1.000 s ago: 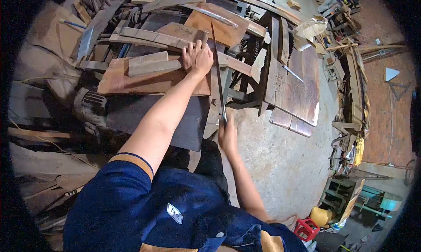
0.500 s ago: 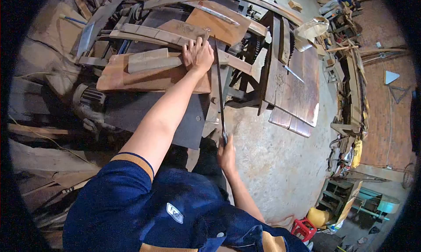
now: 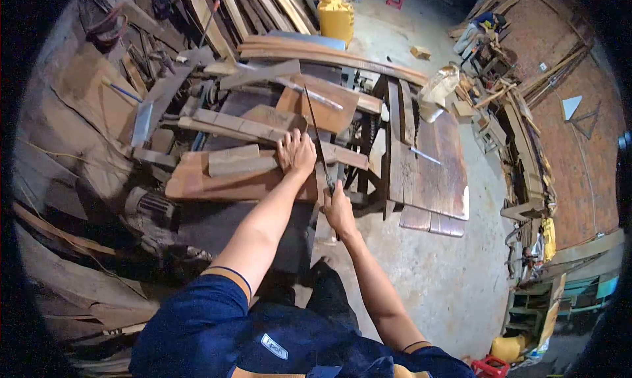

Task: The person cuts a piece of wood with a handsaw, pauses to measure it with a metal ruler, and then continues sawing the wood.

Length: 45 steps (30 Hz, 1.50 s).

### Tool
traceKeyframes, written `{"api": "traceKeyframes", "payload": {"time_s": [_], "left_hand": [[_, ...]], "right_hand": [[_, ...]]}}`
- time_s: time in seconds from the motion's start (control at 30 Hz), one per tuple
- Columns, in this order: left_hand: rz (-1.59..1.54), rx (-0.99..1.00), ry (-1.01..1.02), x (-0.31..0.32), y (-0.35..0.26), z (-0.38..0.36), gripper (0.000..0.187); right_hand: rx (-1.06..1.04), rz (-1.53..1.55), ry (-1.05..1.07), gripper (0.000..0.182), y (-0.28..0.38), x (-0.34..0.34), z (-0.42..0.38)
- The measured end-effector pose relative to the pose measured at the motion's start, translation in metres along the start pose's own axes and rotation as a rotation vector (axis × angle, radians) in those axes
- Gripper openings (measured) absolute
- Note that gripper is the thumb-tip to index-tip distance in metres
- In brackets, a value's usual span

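My right hand (image 3: 339, 210) is closed round the handle of a handsaw. The long, thin saw blade (image 3: 315, 129) points away from me and crosses a narrow wooden strip (image 3: 227, 129). My left hand (image 3: 297, 154) grips that strip just left of the blade, its fingers bent over the wood. Past the blade, the strip's right end (image 3: 349, 156) sticks out over the bench side. Under my left wrist lies a wide reddish board (image 3: 197, 190), with a shorter wood block (image 3: 234, 162) on top of it.
A second table (image 3: 438, 174) stands to the right, bearing a pale pen-like stick (image 3: 425, 156). A motor (image 3: 155, 207) sits at the bench's left. Long planks (image 3: 329, 56) lie across the far side, near a yellow jerrycan (image 3: 336, 19). Scrap wood lines the right wall.
My right hand has pushed the saw forward, away from me, so the handle is now close to the strip. My left hand stays on the strip. The view has tilted up.
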<state>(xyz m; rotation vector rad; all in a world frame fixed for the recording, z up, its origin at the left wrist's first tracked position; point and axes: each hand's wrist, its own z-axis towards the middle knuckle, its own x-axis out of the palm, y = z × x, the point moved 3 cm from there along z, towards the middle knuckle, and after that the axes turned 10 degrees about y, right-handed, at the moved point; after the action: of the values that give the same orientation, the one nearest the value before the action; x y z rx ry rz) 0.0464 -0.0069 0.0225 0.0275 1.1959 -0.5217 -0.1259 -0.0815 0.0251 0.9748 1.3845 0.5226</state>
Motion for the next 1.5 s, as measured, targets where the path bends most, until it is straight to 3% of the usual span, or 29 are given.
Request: {"api": "traceKeyframes", "payload": {"time_s": [0.07, 0.4, 0.5, 0.53, 0.6, 0.67, 0.8, 0.97, 1.2, 1.27, 1.33, 1.5], "left_hand": [[0.001, 0.010, 0.003, -0.002, 0.000, -0.001, 0.020], [0.003, 0.039, -0.020, -0.006, -0.003, -0.004, 0.020], [0.043, 0.017, -0.016, -0.008, -0.004, -0.004, 0.020], [0.042, -0.039, 0.118, -0.003, -0.003, -0.003, 0.023], [0.029, 0.010, 0.047, -0.004, -0.002, -0.003, 0.022], [0.042, -0.016, 0.155, -0.015, -0.006, -0.004, 0.021], [0.069, 0.016, 0.065, -0.008, -0.004, -0.006, 0.019], [-0.006, 0.022, 0.139, -0.010, -0.002, -0.004, 0.024], [-0.060, 0.029, 0.227, 0.010, 0.008, -0.001, 0.025], [-0.060, 0.055, 0.158, -0.013, 0.002, -0.003, 0.025], [0.063, 0.031, 0.279, 0.007, 0.005, -0.004, 0.026], [-0.046, 0.032, 0.257, -0.006, 0.003, -0.008, 0.031]], "right_hand": [[0.127, -0.065, 0.061, 0.035, 0.010, -0.004, -0.003], [-0.034, -0.099, 0.055, 0.036, 0.004, -0.004, -0.007], [0.013, -0.054, 0.056, 0.035, 0.000, -0.002, -0.009], [-0.002, -0.048, 0.061, 0.035, -0.005, 0.001, -0.010], [-0.003, -0.021, 0.065, 0.032, -0.018, 0.006, -0.011], [-0.028, -0.009, 0.058, 0.029, -0.042, 0.020, -0.003], [-0.105, -0.035, -0.047, 0.028, -0.056, 0.031, -0.004], [0.087, 0.126, -0.031, 0.028, -0.007, 0.005, -0.006], [0.172, 0.031, -0.043, 0.026, 0.057, -0.025, -0.013], [0.164, -0.095, -0.035, 0.024, 0.078, -0.037, -0.016], [0.181, -0.129, -0.026, 0.023, 0.086, -0.037, -0.021], [0.186, -0.020, -0.176, 0.019, 0.064, -0.009, -0.050]]}}
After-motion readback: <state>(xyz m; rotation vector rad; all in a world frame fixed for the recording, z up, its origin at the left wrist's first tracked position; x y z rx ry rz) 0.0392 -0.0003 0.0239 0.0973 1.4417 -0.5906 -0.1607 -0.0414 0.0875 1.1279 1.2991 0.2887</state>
